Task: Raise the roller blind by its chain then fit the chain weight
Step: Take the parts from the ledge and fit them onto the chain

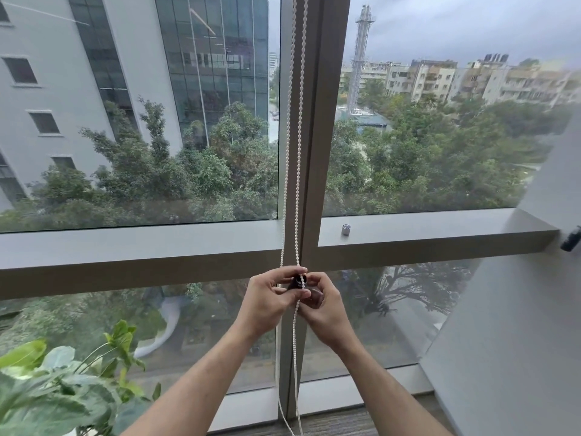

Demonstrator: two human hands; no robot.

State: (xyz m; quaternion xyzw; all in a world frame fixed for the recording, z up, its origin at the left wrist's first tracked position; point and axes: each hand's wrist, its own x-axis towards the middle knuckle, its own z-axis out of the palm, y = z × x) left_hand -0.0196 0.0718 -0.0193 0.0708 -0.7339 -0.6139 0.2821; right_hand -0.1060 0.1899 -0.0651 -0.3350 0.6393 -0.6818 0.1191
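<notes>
A white beaded chain (pixel 291 127) hangs in two strands down the grey window mullion (pixel 317 152) and loops near the floor. Just below the horizontal window rail, both my hands meet on the chain. My left hand (pixel 268 302) and my right hand (pixel 323 305) pinch a small dark chain weight (pixel 297 283) between their fingertips, with one chain strand running across its front. A brownish part of the weight (pixel 316 298) shows under my right thumb. The blind itself is out of view above.
A small metal cylinder (pixel 345 229) stands on the window ledge (pixel 440 228) right of the mullion. A leafy potted plant (pixel 63 382) fills the lower left. A grey wall (pixel 518 325) with a dark fitting (pixel 571 239) closes the right side. Carpet lies below.
</notes>
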